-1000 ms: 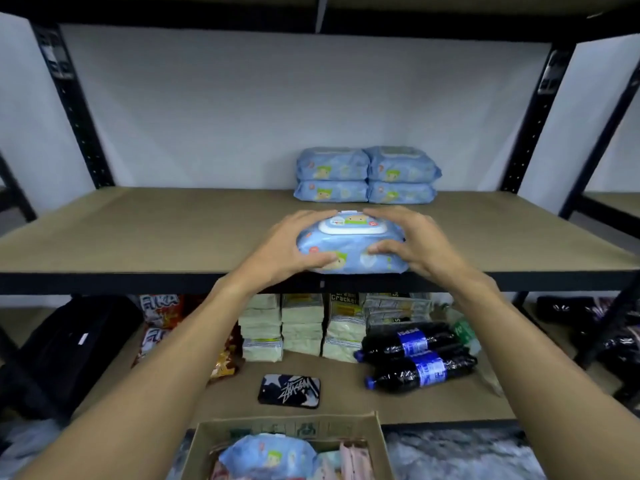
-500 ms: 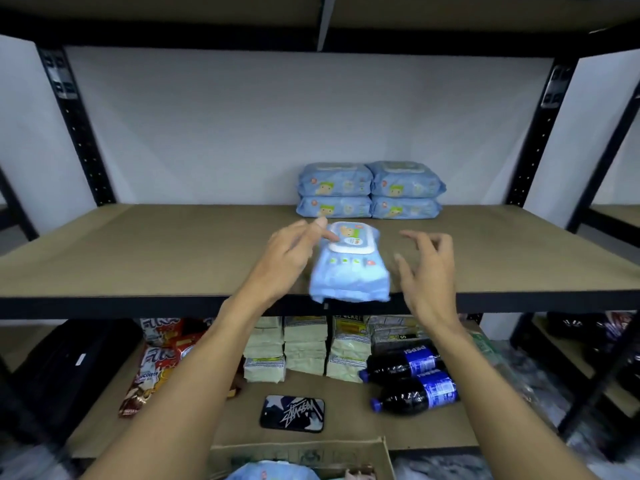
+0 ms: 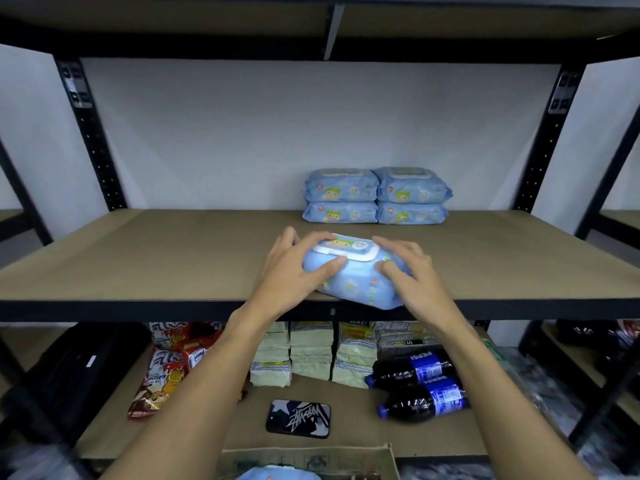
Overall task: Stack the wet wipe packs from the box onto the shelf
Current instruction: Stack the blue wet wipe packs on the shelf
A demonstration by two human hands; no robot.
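Observation:
A blue wet wipe pack (image 3: pixel 356 278) with a white lid lies on the brown shelf board (image 3: pixel 156 258) near its front edge, slightly overhanging. My left hand (image 3: pixel 294 268) grips its left side and my right hand (image 3: pixel 408 271) grips its right side. At the back of the same shelf stand two stacks of blue wet wipe packs (image 3: pixel 375 196), two high, side by side. The cardboard box (image 3: pixel 311 460) sits at the bottom edge, with one more blue pack (image 3: pixel 280 474) showing inside.
The lower shelf holds red snack bags (image 3: pixel 162 372), stacked pale green packets (image 3: pixel 311 355), two Pepsi bottles (image 3: pixel 419 386), a phone (image 3: pixel 298 418) and a black bag (image 3: pixel 72 368). Black uprights (image 3: pixel 90 133) frame the shelf; another board runs overhead.
The pack was turned in the air half a second ago with both hands loose around it. Now it lies flat on the shelf, lid up, with both hands closed on its sides.

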